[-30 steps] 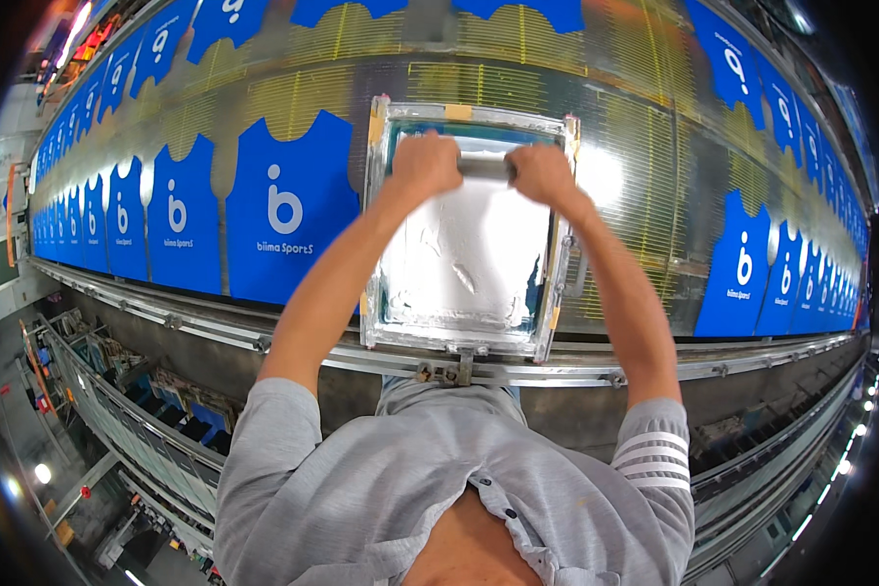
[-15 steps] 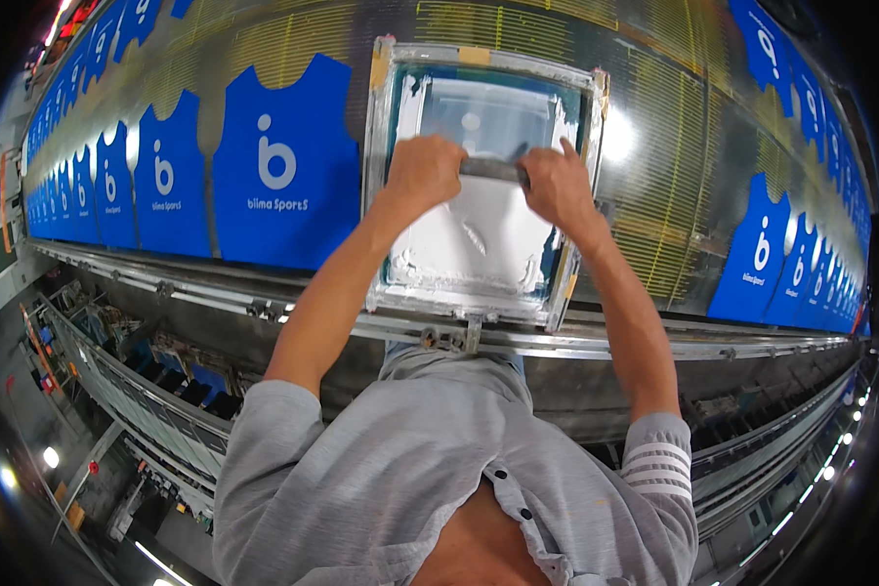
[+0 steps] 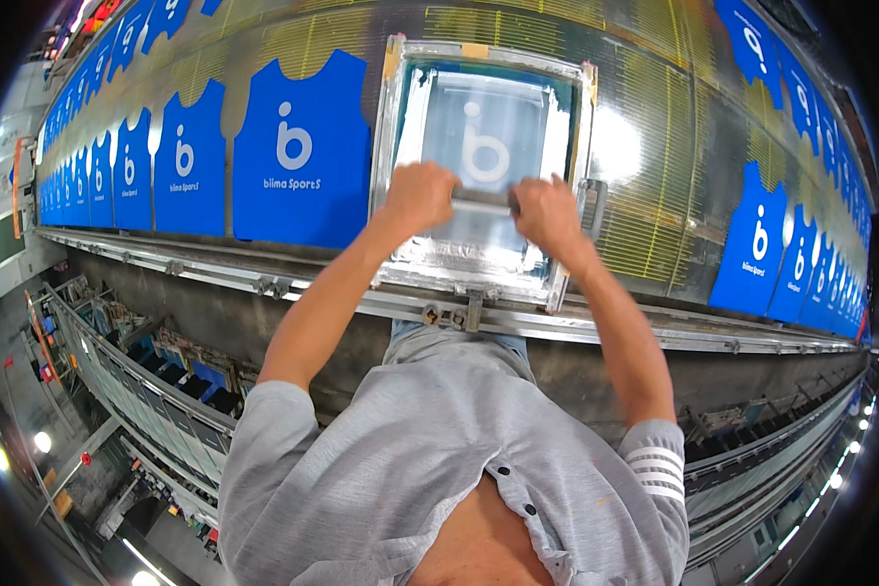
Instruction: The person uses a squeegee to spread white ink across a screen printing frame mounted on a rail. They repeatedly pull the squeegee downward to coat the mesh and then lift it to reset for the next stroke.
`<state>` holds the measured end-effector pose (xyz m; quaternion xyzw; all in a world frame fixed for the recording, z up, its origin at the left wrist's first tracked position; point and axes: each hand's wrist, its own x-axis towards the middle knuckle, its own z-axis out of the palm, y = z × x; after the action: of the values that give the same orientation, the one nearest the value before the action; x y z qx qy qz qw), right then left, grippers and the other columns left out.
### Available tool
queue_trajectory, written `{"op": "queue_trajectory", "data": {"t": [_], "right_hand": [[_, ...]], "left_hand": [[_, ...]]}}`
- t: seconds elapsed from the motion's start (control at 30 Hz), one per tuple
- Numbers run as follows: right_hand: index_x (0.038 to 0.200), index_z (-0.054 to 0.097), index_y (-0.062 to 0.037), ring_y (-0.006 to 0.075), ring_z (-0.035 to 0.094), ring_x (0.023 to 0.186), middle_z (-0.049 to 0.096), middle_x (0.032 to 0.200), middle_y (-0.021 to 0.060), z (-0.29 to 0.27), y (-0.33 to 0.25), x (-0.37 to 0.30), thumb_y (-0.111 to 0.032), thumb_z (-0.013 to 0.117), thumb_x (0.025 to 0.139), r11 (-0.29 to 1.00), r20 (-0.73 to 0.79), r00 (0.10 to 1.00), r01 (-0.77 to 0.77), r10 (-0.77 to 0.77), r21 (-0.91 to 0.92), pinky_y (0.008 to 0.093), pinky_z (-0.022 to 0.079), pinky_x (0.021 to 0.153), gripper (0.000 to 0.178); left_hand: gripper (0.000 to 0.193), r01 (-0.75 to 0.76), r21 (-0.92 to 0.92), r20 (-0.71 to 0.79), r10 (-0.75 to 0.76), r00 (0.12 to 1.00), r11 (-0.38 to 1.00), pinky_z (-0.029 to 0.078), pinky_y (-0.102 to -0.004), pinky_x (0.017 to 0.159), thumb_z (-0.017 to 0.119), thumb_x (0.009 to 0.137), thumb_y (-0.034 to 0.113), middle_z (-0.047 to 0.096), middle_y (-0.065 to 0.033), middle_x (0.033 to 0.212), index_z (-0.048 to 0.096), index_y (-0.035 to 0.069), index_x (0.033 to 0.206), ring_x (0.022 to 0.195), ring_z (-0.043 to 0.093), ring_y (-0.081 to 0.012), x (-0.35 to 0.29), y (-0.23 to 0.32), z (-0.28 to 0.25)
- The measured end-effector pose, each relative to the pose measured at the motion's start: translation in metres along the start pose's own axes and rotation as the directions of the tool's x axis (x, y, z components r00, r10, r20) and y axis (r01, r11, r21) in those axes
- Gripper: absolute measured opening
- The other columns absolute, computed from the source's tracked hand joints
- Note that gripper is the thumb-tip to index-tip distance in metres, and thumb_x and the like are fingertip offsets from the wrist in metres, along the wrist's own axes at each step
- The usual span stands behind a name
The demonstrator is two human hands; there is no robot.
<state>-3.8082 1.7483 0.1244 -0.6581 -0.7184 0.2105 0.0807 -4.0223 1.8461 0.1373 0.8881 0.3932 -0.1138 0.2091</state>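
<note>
Squeegee (image 3: 482, 198) lies crosswise over the mesh (image 3: 444, 127), around the middle of the metal frame (image 3: 527, 61) on the desk (image 3: 645, 234), right of a blue shirt panel (image 3: 254, 146). I grip one end with my left hand (image 3: 420, 198), the other with my right hand (image 3: 547, 210), fingers curled round, backs up. A pale emblem (image 3: 485, 156) shows on the far side, so I judge the step a pull stroke; the next move calls for level, even pressure. My forearms reach forward, converging, elbows wide.
</note>
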Motion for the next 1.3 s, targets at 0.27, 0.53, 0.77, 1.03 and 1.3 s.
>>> {"op": "queue_trajectory", "data": {"t": [0.27,0.53,0.77,1.03,1.3], "right_hand": [[0.084,0.073,-0.009,0.0398,0.068,0.085,0.072,0.086,0.0175,-0.059,0.087,0.17,-0.014,0.062,0.071,0.997,-0.023,0.999,-0.026,0.024,-0.069,0.0495,0.055,0.08,0.018],[0.081,0.071,-0.0106,0.032,0.07,0.086,0.071,0.085,0.0115,-0.023,0.067,0.114,-0.007,0.065,0.076,0.995,-0.151,0.986,0.061,-0.073,-0.084,0.0528,0.047,0.103,0.009],[0.076,0.064,-0.006,0.0302,0.065,0.082,0.061,0.077,0.0106,0.027,-0.002,-0.018,0.001,0.061,0.072,0.994,-0.146,0.984,0.104,-0.105,-0.014,0.0589,0.042,0.108,0.008],[0.11,0.07,-0.004,0.0316,0.063,0.107,0.065,0.096,0.013,0.023,-0.029,-0.073,-0.023,0.071,0.086,0.99,0.058,0.998,0.006,-0.015,0.142,0.0571,0.039,0.11,0.031],[0.135,0.059,0.0008,0.0353,0.062,0.11,0.066,0.12,0.025,0.045,0.099,-0.046,-0.047,0.07,0.092,0.704,-0.426,0.561,-0.575,0.71,0.417,0.045,0.048,0.096,0.065]], "left_hand": [[0.035,-0.031,0.037,-0.16,0.037,0.986,0.999,0.057,-0.0491,0.07,0.064,0.073,0.011,0.074,-0.016,0.083,0.08,0.019,0.103,0.081,0.071,-0.0366,0.175,-0.055,-0.064],[0.034,-0.029,0.005,-0.114,0.029,0.993,1.0,0.057,-0.0468,0.067,0.065,0.072,0.01,0.073,-0.0141,0.077,0.081,0.022,0.1,0.074,0.071,-0.0346,0.125,-0.034,-0.034],[0.032,0.019,-0.174,-0.149,-0.045,0.988,0.985,0.056,-0.0442,0.063,0.065,0.07,0.008,0.072,-0.0123,0.075,0.079,0.018,0.096,0.068,0.07,-0.0336,-0.023,0.005,0.045],[0.008,0.021,-0.014,-0.164,-0.023,0.986,1.0,0.038,-0.0638,0.104,0.069,0.069,0.01,0.069,-0.0123,0.08,0.072,0.007,0.076,0.094,0.066,-0.0302,-0.068,0.036,0.057],[0.018,-0.039,-0.151,-0.131,0.019,0.991,0.988,0.056,-0.0466,0.075,0.068,0.069,0.005,0.072,-0.0142,0.084,0.075,0.007,0.086,0.081,0.071,-0.0349,-0.079,0.056,0.088]]}}
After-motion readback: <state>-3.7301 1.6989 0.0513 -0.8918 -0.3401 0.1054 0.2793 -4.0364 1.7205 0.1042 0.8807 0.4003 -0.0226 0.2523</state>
